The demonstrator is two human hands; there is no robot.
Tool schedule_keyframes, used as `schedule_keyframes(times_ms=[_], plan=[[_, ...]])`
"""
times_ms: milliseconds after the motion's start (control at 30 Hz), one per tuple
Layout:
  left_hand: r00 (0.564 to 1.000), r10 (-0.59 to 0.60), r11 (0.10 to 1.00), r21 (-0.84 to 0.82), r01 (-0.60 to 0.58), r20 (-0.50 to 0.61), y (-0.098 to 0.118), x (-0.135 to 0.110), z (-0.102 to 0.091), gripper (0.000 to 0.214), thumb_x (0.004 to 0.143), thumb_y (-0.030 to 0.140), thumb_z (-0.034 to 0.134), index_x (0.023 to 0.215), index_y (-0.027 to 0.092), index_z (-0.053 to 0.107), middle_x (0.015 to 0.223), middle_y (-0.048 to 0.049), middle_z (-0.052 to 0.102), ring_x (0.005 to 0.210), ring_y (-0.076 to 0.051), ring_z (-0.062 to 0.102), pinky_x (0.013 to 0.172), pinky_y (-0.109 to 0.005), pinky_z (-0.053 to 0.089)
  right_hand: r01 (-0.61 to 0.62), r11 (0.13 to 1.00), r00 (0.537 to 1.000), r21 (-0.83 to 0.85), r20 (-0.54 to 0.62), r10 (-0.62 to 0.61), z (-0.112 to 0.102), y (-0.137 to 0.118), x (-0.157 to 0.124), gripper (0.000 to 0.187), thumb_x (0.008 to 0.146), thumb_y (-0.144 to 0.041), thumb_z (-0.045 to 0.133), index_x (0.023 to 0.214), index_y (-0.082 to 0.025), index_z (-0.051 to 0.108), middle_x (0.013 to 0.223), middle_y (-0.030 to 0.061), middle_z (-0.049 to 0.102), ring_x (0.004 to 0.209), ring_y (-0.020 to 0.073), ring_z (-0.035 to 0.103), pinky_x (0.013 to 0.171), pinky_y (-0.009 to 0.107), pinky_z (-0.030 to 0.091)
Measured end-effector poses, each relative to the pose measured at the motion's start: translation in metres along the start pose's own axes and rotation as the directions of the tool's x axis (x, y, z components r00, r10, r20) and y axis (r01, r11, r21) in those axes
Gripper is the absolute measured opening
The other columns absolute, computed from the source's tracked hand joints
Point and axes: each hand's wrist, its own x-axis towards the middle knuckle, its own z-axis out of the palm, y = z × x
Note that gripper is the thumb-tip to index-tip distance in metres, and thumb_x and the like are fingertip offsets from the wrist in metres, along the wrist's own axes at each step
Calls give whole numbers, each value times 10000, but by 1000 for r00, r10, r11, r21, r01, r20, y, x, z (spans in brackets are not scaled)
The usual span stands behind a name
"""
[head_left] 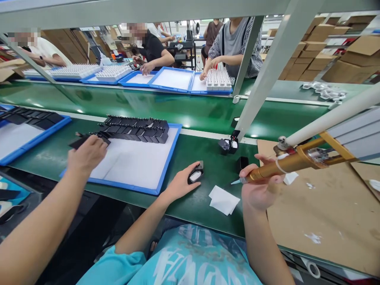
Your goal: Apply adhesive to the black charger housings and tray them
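My left hand point(179, 183) rests low over the green bench, its fingers closed around a small black case point(196, 175) with a pale inside. My right hand point(260, 190) grips a gold-coloured glue dispenser point(274, 166) whose narrow pale nozzle tip points left, a short way from the black case. Between my hands lies a folded white paper point(224, 200). Just behind the nozzle stands a black box-shaped part point(242, 163), and farther back are a few open black cases point(228, 145) by the slanted post.
A co-worker's hand point(89, 152) reaches into a blue-rimmed tray point(170, 158) with rows of black cases point(136, 128). Cardboard point(297, 217) covers the bench at right. A slanted white post point(267, 67) rises ahead. Across the green conveyor point(142, 103), people handle white parts.
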Motion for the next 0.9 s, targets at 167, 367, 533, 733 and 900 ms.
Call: schedule_keyframes(times_ms=[167,367,533,733,900], plan=[[957,-71,996,25,81,-281,-18,-8,9,429,751,294,731,1143,243,563,1222,-82,518,1138,-242,572,955,-386,507,-21,1000,1000,9,10,21,3,0,-3,312,836,-420,544,1114,-278,553,999,20,611,475,97,585,380,244,406],[948,-81,992,66,106,-307,-12,-15,10,317,825,352,656,1061,225,487,1101,-59,647,998,-232,656,857,-365,524,-138,988,988,74,79,132,31,-3,-13,375,820,-518,559,1115,-292,515,1005,5,609,423,69,546,353,229,374],[963,-69,977,178,118,-261,11,-23,12,348,816,395,659,1064,225,484,977,-43,699,863,-235,692,716,-319,514,-196,967,963,164,219,158,58,3,-21,367,829,-515,565,1124,-304,511,1023,0,618,432,64,552,348,220,354],[974,-31,992,115,58,-225,25,-26,10,320,787,367,670,1008,219,493,911,-17,696,808,-192,675,691,-283,496,-187,963,962,194,235,139,67,5,-24,382,837,-527,560,1129,-284,521,1013,10,619,404,59,536,325,220,330],[974,-6,999,49,18,-225,33,-28,7,338,765,348,684,1009,218,491,900,-6,697,789,-173,672,688,-262,491,-193,967,966,163,206,158,66,3,-24,403,822,-571,547,1081,-264,509,998,8,615,376,51,524,311,215,330]])
